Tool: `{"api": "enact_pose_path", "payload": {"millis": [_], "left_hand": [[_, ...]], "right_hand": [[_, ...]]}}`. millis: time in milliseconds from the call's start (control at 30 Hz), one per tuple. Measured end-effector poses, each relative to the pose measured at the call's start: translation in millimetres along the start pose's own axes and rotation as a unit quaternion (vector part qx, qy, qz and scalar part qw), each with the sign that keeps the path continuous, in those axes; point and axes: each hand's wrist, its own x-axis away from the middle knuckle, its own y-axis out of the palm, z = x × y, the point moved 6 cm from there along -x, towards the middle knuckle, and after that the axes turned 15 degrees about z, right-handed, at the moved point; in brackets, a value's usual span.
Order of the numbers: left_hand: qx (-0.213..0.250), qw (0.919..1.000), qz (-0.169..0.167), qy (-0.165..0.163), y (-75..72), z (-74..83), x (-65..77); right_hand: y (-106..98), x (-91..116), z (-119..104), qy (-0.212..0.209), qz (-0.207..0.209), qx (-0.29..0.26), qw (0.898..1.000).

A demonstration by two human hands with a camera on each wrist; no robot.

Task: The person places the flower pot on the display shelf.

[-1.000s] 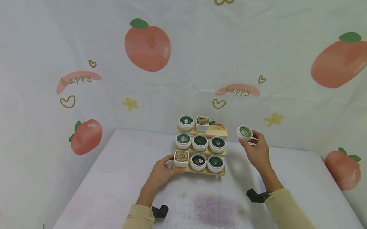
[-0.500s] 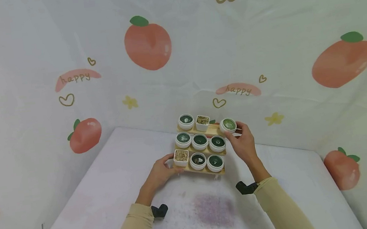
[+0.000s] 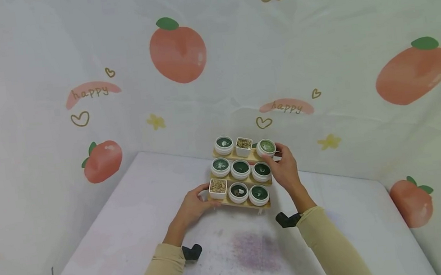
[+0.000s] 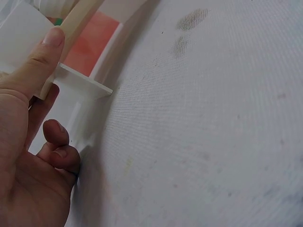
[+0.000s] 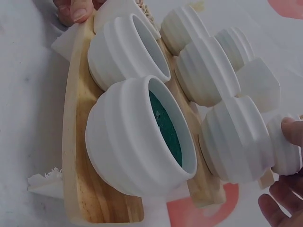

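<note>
A three-tier wooden stand (image 3: 242,205) bears white pots in three rows. At the lowest tier's left end, my left hand (image 3: 191,208) grips the board; in the left wrist view the thumb (image 4: 40,64) presses its edge beside a square pot. My right hand (image 3: 285,170) pinches a round white pot with a light green top (image 3: 267,146) at the right end of the upper tier. Whether its base touches the board cannot be told. Beside it is a square pot with tan bits (image 3: 244,148); another square pot (image 3: 218,191) stands lower left. The other round pots have dark green tops.
The stand is on a white-covered table (image 3: 130,238) with a purple stain (image 3: 256,252). Behind rises a white cloth backdrop (image 3: 220,96) printed with fruit. Black wrist mounts (image 3: 288,219) stick out inward from both wrists.
My right hand has carried the light green-topped pot leftward and slightly up, from beside the stand to the upper tier's right end. The left hand has kept its grip on the stand.
</note>
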Motion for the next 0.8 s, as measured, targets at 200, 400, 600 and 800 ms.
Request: {"api": "enact_pose_path", "payload": {"millis": [200, 400, 600, 800], "left_hand": [[0.000, 0.9999, 0.011, -0.001, -1.7, 1.6, 1.3], [0.000, 1.0000, 0.005, 0.001, -1.1, 2.9, 1.5], [-0.001, 1.0000, 0.005, -0.002, -0.7, 2.4, 0.6], [-0.007, 1.0000, -0.003, -0.002, 0.8, 3.1, -0.2]], "right_hand": [[4.8, -0.6, -3.1, -0.011, -0.019, 0.014, 1.000], [3.7, -0.8, -7.5, -0.029, -0.035, 0.033, 0.998], [2.5, -3.1, -11.0, -0.046, -0.054, 0.058, 0.996], [1.2, -5.2, -11.5, -0.050, -0.070, 0.069, 0.994]]}}
